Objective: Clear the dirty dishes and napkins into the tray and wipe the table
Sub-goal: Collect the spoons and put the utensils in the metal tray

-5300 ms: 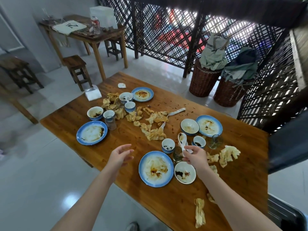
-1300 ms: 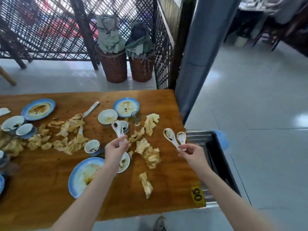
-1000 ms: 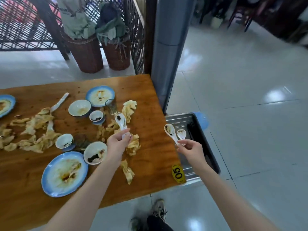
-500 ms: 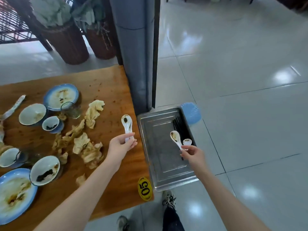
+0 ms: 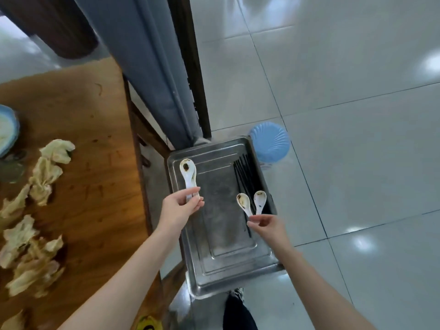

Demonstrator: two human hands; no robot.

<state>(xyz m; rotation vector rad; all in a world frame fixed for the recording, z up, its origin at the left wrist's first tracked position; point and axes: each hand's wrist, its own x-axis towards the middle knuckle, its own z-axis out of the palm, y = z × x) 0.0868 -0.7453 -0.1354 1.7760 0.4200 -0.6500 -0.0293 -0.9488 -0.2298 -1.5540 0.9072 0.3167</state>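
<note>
The left hand (image 5: 181, 209) was closed in a pinch on the handle of a soiled white spoon (image 5: 188, 173), whose bowl pointed toward 12 o'clock and showed a dark smear inside. The hand and spoon were over the left part of the steel tray (image 5: 227, 279). At 3 o'clock from it, the right hand (image 5: 266, 225) gripped two smaller white spoons (image 5: 251, 203) by their handle ends between thumb and fingertips; their bowls fanned apart toward 12 o'clock, the left one stained brown, the right one speckled. These were over the right half of the tray.

The tray was a rectangular metal pan with stepped ridges in its floor, standing beside the table's end, lower than the tabletop. Inside it, along the right wall, lay a bundle of black chopsticks (image 5: 244, 172), running from 12 to 6 o'clock just behind the two spoons. A pale blue ribbed stool (image 5: 271, 141) stood at the tray's 1 o'clock corner, partly under it.

At 9 o'clock from the left hand lay the wooden table (image 5: 90, 129), scattered with crumpled, stained napkins (image 5: 45, 177). A blue-rimmed plate (image 5: 7, 129) showed at the far left edge. A grey column (image 5: 142, 67) rose at 12 o'clock, and a dark shoe (image 5: 238, 308) stood on the tiled floor at 6 o'clock.
</note>
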